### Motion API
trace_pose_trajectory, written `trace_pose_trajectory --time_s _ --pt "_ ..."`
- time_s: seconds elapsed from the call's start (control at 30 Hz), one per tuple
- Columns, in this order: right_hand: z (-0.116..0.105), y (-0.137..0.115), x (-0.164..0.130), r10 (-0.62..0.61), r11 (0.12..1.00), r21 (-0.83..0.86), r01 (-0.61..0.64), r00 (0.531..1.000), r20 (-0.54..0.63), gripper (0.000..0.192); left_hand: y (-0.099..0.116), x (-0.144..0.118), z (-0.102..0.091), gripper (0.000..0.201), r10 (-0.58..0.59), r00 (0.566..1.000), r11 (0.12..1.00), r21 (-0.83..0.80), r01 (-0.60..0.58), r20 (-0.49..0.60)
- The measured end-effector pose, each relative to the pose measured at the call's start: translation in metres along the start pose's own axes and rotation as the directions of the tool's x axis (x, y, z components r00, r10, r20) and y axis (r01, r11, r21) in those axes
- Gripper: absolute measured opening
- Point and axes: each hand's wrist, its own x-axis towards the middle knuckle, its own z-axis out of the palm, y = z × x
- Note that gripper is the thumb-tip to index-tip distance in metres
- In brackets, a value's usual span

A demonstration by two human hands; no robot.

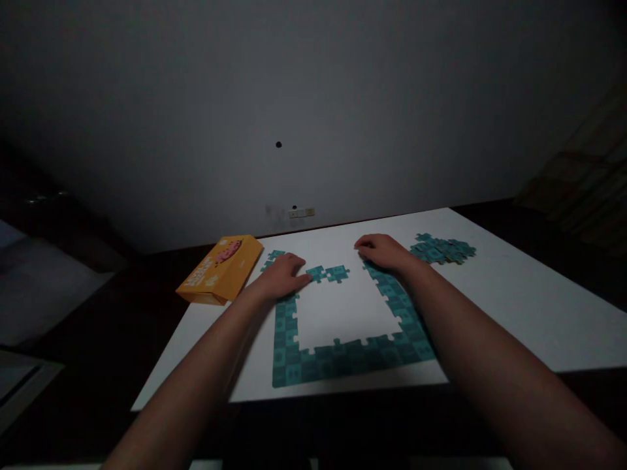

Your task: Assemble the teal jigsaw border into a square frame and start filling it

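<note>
The white table (514, 294) took up most of the view. On it sat a teal puzzle frame (343, 356), far side unfinished. An orange box (220, 269) lay far left, loose pieces (443, 249) far right. Left hand (284, 275) rested flat, fingers released, touching a short joined strip (329, 273). Right hand (385, 251) was loosely curled on the frame's right corner; couldn't tell if it gripped anything.

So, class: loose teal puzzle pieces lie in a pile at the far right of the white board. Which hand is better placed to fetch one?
Probably the right hand: it rests just beside the loose pile. The left hand lies across the frame, pressing on the top-left pieces.
</note>
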Motion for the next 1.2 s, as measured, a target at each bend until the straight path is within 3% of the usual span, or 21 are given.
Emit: trace_pose_trajectory --time_s 0.1,0.27,0.47,0.67,0.77,0.87,0.93,1.07,1.2 --pt "0.001 -0.016 -0.006 -0.111 0.994 -0.004 0.113 0.985 0.134 0.036 0.008 -0.003 0.013 0.065 0.038 0.999 0.999 0.010 -0.037 -0.032" --pt "0.011 -0.035 -0.013 -0.307 0.950 0.012 0.313 0.923 0.230 0.044 0.008 0.000 0.025 0.044 0.067 0.995 0.996 -0.052 -0.071 -0.069" --pt "0.016 -0.038 -0.014 -0.287 0.957 0.023 0.290 0.931 0.225 0.041 0.004 0.001 0.029 0.035 0.094 0.992 0.982 -0.155 -0.107 -0.090" --pt "0.012 -0.036 -0.014 -0.276 0.956 -0.033 0.291 0.931 0.240 0.038 0.019 -0.006 0.031 0.028 0.102 0.985 0.985 -0.122 -0.119 -0.140" --pt "0.012 -0.029 -0.013 -0.248 0.962 -0.059 0.266 0.944 0.217 0.042 0.019 -0.007 0.018 0.029 -0.045 0.967 0.998 -0.049 0.034 -0.252" --pt "0.014 -0.023 -0.011 -0.236 0.963 -0.078 0.256 0.950 0.206 0.045 0.008 -0.009 0.000 0.040 -0.325 0.858 0.930 0.030 0.366 -0.397" --pt "0.016 -0.023 -0.010 -0.244 0.960 -0.084 0.266 0.946 0.214 0.045 -0.002 -0.010 -0.006 0.044 -0.453 0.801 0.856 0.059 0.513 -0.392" --pt "0.017 -0.027 -0.010 -0.251 0.956 -0.094 0.277 0.942 0.221 0.044 -0.016 -0.007 0.002 0.060 -0.535 0.786 0.811 0.072 0.581 -0.311" --pt "0.014 -0.028 -0.012 -0.242 0.957 -0.106 0.270 0.945 0.221 0.044 -0.020 0.002 0.013 0.049 -0.526 0.794 0.832 0.008 0.554 -0.304"
